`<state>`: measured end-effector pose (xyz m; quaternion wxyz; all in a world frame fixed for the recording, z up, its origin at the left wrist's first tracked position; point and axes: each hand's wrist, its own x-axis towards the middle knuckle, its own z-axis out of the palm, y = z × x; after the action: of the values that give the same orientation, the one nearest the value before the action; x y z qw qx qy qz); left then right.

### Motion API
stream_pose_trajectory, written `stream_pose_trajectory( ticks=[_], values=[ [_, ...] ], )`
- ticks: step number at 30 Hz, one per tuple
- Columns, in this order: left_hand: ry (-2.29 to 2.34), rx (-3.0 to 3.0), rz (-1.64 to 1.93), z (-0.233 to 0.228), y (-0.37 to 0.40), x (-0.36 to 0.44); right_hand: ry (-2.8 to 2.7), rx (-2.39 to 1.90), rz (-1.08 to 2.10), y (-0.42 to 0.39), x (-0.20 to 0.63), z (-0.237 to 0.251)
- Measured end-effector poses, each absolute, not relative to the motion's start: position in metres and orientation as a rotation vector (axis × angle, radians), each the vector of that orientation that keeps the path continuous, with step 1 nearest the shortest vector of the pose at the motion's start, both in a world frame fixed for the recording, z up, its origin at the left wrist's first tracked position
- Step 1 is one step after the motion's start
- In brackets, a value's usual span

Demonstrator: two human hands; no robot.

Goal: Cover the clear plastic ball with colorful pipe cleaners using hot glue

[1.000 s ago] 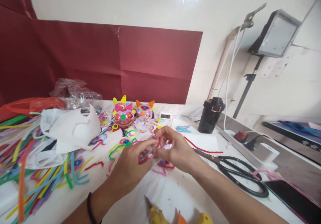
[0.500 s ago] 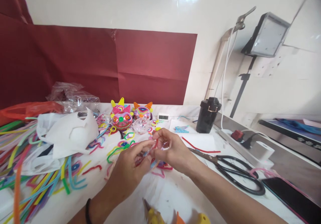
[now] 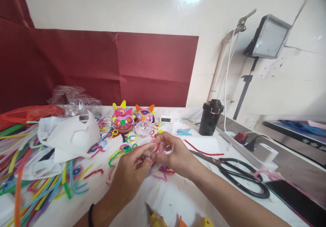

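My left hand (image 3: 129,172): fingers pinched on a small bent pipe-cleaner piece (image 3: 156,152), red and pink, held just above the counter (image 3: 173,193). My right hand (image 3: 175,154): thumb and fingertips closed on the same piece from the other side, the two hands touching at the fingertips.

Beneath the hands: pink and red pipe-cleaner shapes (image 3: 163,172) lying flat.

Right of my right arm: black scissors (image 3: 241,177), a loose red pipe cleaner (image 3: 203,150) just beyond their blades, a black jar (image 3: 210,117) farther back.

Behind the hands: two finished pipe-cleaner heads (image 3: 124,120) with horns, a clear plastic ball (image 3: 143,128) beside them, a small digital clock (image 3: 165,119).

Left: white plastic bag (image 3: 68,135), heap of mixed-colour pipe cleaners (image 3: 38,179).

Near edge: yellow glue gun (image 3: 159,219), partly cut off.
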<state>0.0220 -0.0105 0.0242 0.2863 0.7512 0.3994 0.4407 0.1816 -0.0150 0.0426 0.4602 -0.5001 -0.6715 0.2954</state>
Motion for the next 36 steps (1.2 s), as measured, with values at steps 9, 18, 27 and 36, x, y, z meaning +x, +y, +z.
stream_pose_trajectory(
  ticks=[9, 18, 27, 36],
  values=[
    [1.033, 1.958, 1.211, 0.027, -0.012, 0.019, -1.842, -1.157, 0.682, -0.015, 0.197, 0.053],
    [1.000, 1.941, 1.219, 0.025, -0.011, 0.020, -1.878, -1.140, 0.467, -0.011, 0.204, 0.053],
    [0.871, 1.961, 1.178, 0.019, -0.008, 0.010, -2.143, -0.927, 0.076, -0.009, 0.217, 0.055],
    [0.600, 1.742, 1.129, 0.022, -0.010, 0.011, -2.343, -0.850, 0.335, -0.024, 0.219, 0.072]
  ],
)
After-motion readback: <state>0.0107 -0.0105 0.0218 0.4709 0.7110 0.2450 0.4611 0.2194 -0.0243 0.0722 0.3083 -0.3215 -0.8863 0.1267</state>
